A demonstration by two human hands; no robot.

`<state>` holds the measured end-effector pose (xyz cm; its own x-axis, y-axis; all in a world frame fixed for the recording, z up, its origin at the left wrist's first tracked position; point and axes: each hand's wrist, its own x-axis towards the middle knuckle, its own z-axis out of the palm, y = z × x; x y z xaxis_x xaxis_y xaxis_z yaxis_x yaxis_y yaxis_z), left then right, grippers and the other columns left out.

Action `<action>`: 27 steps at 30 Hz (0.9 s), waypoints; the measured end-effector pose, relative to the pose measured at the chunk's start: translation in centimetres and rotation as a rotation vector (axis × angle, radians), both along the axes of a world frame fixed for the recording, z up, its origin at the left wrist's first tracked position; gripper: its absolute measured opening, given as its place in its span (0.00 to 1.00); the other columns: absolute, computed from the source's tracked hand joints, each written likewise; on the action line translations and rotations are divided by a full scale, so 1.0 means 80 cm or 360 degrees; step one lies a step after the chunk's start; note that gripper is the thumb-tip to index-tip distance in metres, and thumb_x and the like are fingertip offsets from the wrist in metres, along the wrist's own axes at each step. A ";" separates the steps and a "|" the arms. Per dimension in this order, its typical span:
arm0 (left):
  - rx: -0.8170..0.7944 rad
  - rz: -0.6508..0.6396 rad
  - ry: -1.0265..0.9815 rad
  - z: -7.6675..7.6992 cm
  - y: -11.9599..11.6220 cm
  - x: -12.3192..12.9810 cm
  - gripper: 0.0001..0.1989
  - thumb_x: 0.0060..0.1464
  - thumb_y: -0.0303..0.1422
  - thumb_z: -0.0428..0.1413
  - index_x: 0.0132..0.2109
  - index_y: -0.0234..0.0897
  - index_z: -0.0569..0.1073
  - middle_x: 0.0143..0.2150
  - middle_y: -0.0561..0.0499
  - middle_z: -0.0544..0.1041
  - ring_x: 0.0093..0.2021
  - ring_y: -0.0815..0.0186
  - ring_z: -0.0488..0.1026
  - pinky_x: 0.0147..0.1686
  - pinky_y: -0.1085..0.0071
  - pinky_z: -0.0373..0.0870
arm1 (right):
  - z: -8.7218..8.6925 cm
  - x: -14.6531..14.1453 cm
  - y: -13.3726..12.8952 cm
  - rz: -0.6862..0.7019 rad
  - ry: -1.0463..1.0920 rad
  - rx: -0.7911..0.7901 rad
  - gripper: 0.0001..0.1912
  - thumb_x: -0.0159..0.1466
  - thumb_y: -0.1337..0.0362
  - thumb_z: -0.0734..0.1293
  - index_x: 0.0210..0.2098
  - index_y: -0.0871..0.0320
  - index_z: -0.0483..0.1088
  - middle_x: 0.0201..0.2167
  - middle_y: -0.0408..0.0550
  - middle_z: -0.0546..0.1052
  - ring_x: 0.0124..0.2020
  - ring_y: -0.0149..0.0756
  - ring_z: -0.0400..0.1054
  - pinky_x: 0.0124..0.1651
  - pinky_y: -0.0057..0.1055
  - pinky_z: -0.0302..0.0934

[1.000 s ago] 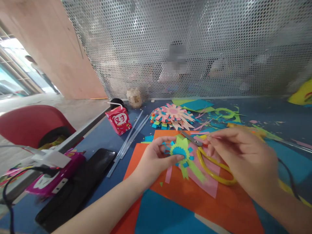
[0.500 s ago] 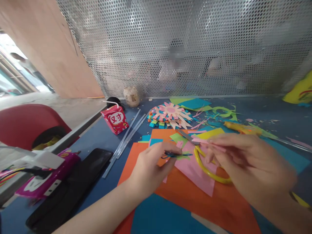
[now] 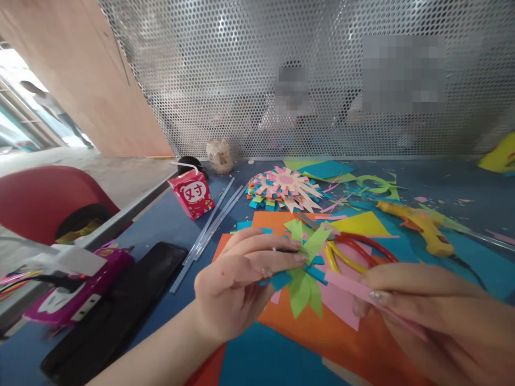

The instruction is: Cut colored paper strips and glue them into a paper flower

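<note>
At left, one box (image 3: pixel 193 194) stands on the surface (image 3: pixel 153 228). The left hand (image 3: pixel 245 271) grips one blue-and-green flower (image 3: pixel 300 295). Just right of it is one pink strip (image 3: pixel 348 285), upper-left end towards the flower, long axis sloping down rightward, pinched by the nearer right hand (image 3: pixel 438 316). Beyond lies one glue gun (image 3: pixel 428 228).
</note>
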<state>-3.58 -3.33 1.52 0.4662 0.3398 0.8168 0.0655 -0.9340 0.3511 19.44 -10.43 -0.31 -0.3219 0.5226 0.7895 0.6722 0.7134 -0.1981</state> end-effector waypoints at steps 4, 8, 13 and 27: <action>0.0052 0.0006 0.0082 0.004 0.000 -0.001 0.12 0.55 0.24 0.51 0.44 0.45 0.67 0.36 0.52 0.81 0.40 0.61 0.78 0.40 0.60 0.72 | -0.008 0.023 0.006 0.0105 -0.0292 0.0038 0.16 0.60 0.73 0.62 0.46 0.52 0.66 0.36 0.45 0.76 0.35 0.25 0.73 0.42 0.14 0.68; 0.0088 0.0052 0.0213 0.006 0.000 -0.002 0.15 0.53 0.22 0.52 0.46 0.42 0.67 0.37 0.49 0.81 0.40 0.63 0.78 0.39 0.64 0.72 | -0.001 0.014 0.012 0.0102 -0.0244 0.0042 0.09 0.61 0.69 0.62 0.40 0.53 0.68 0.33 0.47 0.78 0.34 0.27 0.74 0.40 0.15 0.69; 0.0022 0.0118 0.0333 0.008 -0.004 -0.002 0.14 0.53 0.22 0.51 0.43 0.44 0.70 0.37 0.51 0.81 0.39 0.63 0.77 0.41 0.64 0.71 | 0.014 -0.016 0.016 0.0043 -0.0028 0.0034 0.06 0.63 0.67 0.61 0.34 0.53 0.70 0.29 0.44 0.78 0.32 0.25 0.75 0.40 0.13 0.68; -0.0033 0.0143 0.0175 0.000 -0.006 0.003 0.18 0.49 0.19 0.51 0.42 0.47 0.69 0.39 0.53 0.81 0.39 0.66 0.78 0.43 0.67 0.67 | 0.013 -0.013 0.019 0.0166 -0.0030 -0.0008 0.13 0.58 0.73 0.63 0.41 0.53 0.64 0.33 0.42 0.77 0.38 0.24 0.73 0.46 0.12 0.65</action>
